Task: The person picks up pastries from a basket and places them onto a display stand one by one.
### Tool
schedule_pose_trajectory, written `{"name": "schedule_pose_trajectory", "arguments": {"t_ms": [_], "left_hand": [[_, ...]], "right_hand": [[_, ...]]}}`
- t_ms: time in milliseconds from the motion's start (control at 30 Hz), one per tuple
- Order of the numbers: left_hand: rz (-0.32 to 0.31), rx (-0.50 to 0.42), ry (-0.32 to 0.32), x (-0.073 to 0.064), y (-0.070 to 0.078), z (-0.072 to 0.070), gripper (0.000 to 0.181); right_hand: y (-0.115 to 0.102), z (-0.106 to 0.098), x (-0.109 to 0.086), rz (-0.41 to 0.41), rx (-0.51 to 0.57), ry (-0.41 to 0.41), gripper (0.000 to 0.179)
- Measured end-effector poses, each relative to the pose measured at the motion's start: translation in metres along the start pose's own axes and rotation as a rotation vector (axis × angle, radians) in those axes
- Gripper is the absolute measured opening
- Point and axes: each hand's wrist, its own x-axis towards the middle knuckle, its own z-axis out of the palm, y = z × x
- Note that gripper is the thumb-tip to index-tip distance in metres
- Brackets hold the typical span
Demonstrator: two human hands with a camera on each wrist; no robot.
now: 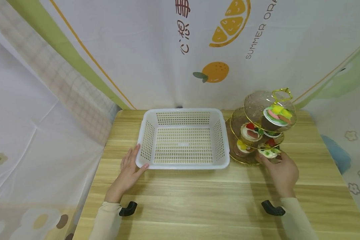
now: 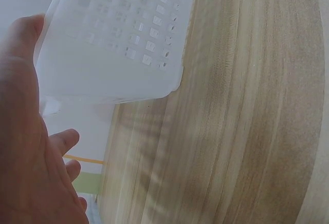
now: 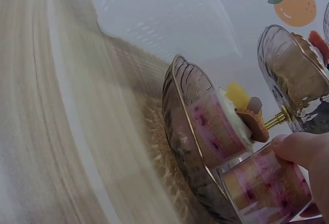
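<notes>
My right hand (image 1: 283, 173) pinches a small clear cup of layered cake (image 3: 267, 188) between thumb and fingers, at the front of the lowest tier of a three-tier stand (image 1: 255, 98). Pink and tan layers show through its side, and its top is white and green in the head view. Right beside it on that tier sits another cake cup (image 3: 218, 126) with yellow and brown toppings. On the left, my left hand (image 1: 129, 171) touches the front left corner of a white plastic basket (image 1: 183, 166), thumb at the rim and the other fingers loosely extended.
More dessert cups stand on the upper tiers, among them a cupcake (image 1: 276, 116) on top and a fruit-topped one (image 1: 251, 132) in the middle. The basket is close to the stand's left side. Behind the wooden table (image 1: 198, 200) hangs a printed curtain (image 1: 153, 66).
</notes>
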Motion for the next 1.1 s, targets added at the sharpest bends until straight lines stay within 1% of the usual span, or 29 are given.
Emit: {"name": "schedule_pose_trajectory", "arguments": {"t_ms": [133,233,467,567,667,767,900,1000,1067,1100], "left_hand": [[0.007,-0.002,0.005,0.0,0.0,0.0,0.085],[0.01,-0.003,0.002,0.0,0.0,0.0,0.085],[0.004,0.001,-0.003,0.0,0.001,0.0,0.085],[0.011,0.007,0.0,0.0,0.001,0.0,0.085],[0.009,0.002,0.001,0.0,0.001,0.0,0.085],[0.002,-0.011,0.002,-0.001,0.002,-0.002,0.084],[-0.003,-0.026,-0.006,-0.001,0.001,-0.003,0.085],[0.003,-0.021,-0.011,-0.001,0.001,-0.002,0.085],[0.004,-0.018,-0.01,-0.001,0.001,-0.002,0.085],[0.002,-0.017,-0.011,-0.001,0.001,-0.002,0.085]], "right_hand": [[-0.001,0.002,0.002,-0.025,0.001,0.013,0.056],[0.0,0.003,0.004,-0.046,-0.01,0.008,0.055],[0.002,0.002,0.01,-0.121,-0.038,0.005,0.053],[-0.001,-0.001,0.012,-0.144,-0.041,-0.014,0.052],[-0.004,-0.004,0.016,-0.156,-0.061,-0.06,0.05],[-0.008,-0.006,0.02,-0.157,-0.1,-0.12,0.052],[-0.014,-0.004,0.024,-0.129,-0.144,-0.177,0.053],[-0.015,0.003,0.025,-0.089,-0.149,-0.178,0.054],[-0.012,0.009,0.024,-0.072,-0.141,-0.155,0.056],[-0.011,0.012,0.024,-0.069,-0.125,-0.131,0.056]]}}
